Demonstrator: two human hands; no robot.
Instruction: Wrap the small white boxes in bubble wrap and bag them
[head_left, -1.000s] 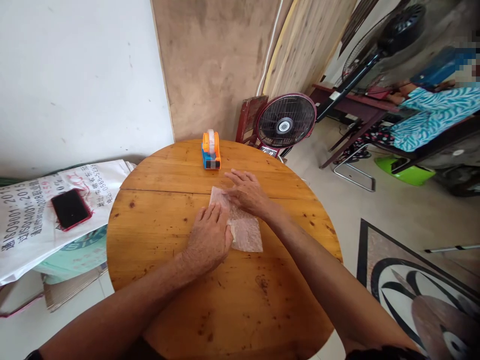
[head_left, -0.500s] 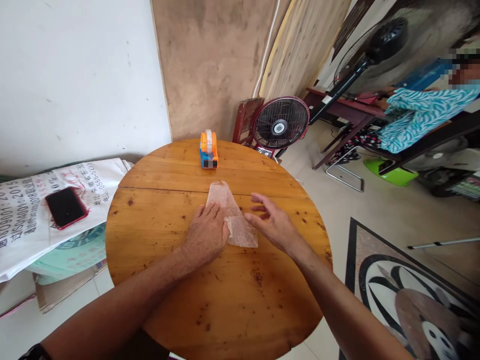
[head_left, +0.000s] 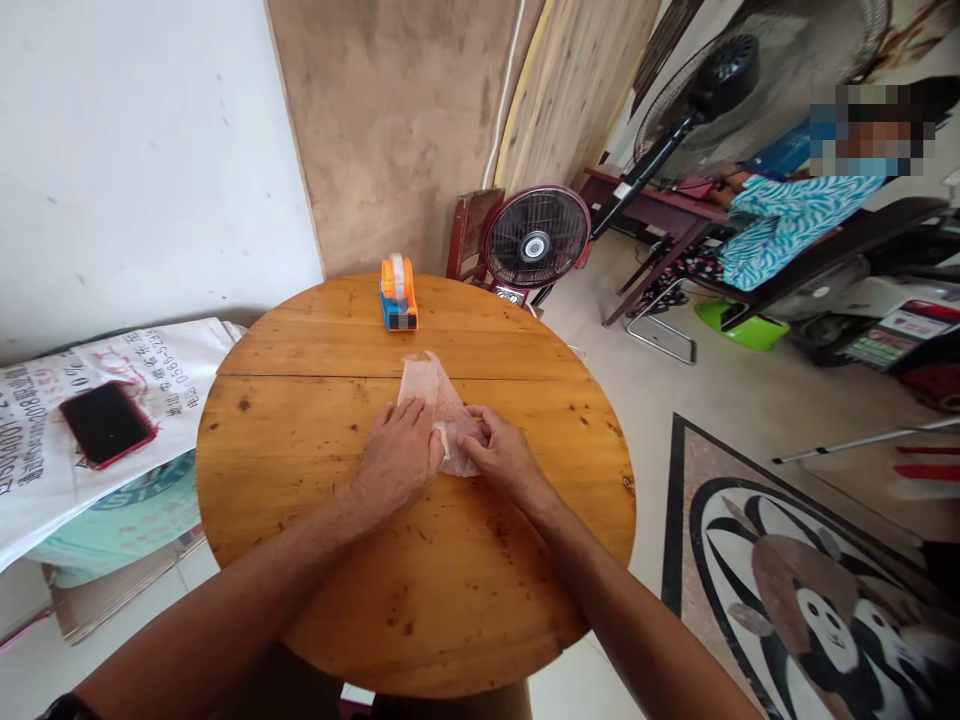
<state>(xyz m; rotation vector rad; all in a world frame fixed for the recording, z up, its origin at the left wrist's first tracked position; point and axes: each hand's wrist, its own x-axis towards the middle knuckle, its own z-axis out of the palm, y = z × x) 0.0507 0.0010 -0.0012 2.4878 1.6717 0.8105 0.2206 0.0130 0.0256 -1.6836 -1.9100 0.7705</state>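
A translucent sheet of bubble wrap point(head_left: 450, 405), partly folded, lies on the round wooden table point(head_left: 300, 340). My left hand point(head_left: 397, 450) rests flat on its left part, fingers stretched forward. Around the right edge of the wrap, my right hand point(head_left: 502, 450) has its thumb and fingers closed, and the sheet bunches there. A small pale object point(head_left: 442, 440) shows beside my left thumb; I cannot make out what it is. Beyond the wrap, an orange and blue tape dispenser point(head_left: 398, 295) with a roll of clear tape stands on the table.
A phone point(head_left: 109, 424) lies on a white printed sack point(head_left: 187, 365) left of the table. Behind the table stands a dark red fan point(head_left: 536, 240). At the far right a person in a blue patterned top point(head_left: 795, 215) sits at a desk point(head_left: 645, 205).
My right hand has moved in from the right and taken hold of the wrap's right edge, which has crumpled inward. My left hand stays on the wrap. The camera view has shifted slightly.
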